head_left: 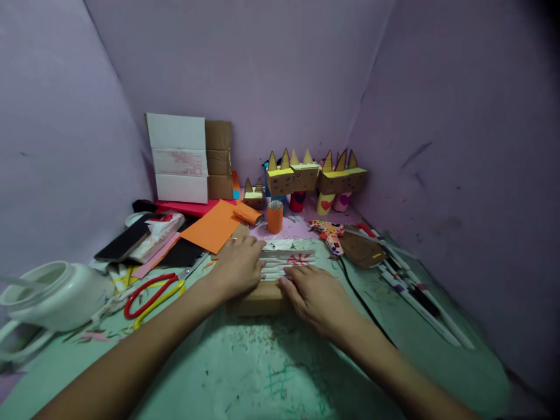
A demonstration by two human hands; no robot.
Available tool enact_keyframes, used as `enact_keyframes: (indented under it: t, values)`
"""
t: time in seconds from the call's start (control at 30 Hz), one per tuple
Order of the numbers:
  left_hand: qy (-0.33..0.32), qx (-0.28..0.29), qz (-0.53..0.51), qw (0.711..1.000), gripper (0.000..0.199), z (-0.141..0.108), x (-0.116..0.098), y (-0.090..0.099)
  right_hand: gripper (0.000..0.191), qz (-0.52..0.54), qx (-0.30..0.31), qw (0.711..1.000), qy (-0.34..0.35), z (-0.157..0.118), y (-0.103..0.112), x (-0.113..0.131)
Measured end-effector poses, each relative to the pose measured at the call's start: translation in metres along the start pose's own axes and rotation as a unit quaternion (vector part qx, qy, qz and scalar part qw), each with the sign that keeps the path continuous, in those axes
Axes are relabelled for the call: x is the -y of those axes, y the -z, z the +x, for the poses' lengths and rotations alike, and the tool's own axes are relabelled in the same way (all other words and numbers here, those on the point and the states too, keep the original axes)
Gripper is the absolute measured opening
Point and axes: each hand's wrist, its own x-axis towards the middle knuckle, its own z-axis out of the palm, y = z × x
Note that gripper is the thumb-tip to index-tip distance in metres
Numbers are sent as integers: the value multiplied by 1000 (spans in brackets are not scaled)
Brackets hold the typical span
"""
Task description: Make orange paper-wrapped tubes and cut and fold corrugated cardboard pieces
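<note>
In front of me is a brown cardboard piece (256, 306) with a front face like a box's. Its upper side is a white, ridged cardboard surface (273, 271) with red marks. My left hand (238, 268) grips the left side, fingers bent over the white ridges. At the right, my right hand (317, 297) has its fingers on the white surface and its thumb by the near edge. Both hands cover part of the cardboard, so the undersides of the fingers are hidden. Just beyond stands an upright orange paper tube (275, 219).
Red and yellow scissors (153, 297) and a white pitcher (65, 294) are at the left. A patterned glue gun (330, 233) trails a black cord on the right, near several markers (420, 303). Cardboard animal heads on tubes (301, 175) stand behind, alongside orange paper (214, 226).
</note>
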Motion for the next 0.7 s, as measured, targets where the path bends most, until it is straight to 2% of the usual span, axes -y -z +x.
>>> enact_keyframes:
  t: [0.1, 0.2, 0.3, 0.43, 0.53, 0.63, 0.67, 0.7]
  values:
    - [-9, 48, 6, 999, 20, 14, -2, -5, 29, -10, 84, 995, 47, 6, 13, 8]
    - [15, 65, 12, 998, 15, 13, -4, 0, 8, 65, 157, 981, 98, -12, 20, 12]
    - [50, 73, -8, 996, 13, 4, 2, 11, 31, 105, 173, 972, 122, -40, 22, 13]
    - [141, 74, -76, 984, 16, -12, 26, 19, 35, 87, 113, 968, 205, -64, 9, 8]
    - [216, 84, -176, 957, 21, -31, 48, 18, 5, 14, 32, 963, 267, -68, -2, -11]
    - [271, 105, -295, 910, 25, -58, 57, 14, 18, -31, -85, 962, 258, -62, -5, -40]
    - [292, 115, -353, 882, 26, -68, 55, 12, 20, -40, -118, 962, 244, -57, -4, -50]
    - [315, 123, -425, 840, 27, -77, 50, 9, 22, -55, -131, 962, 234, -52, -3, -59]
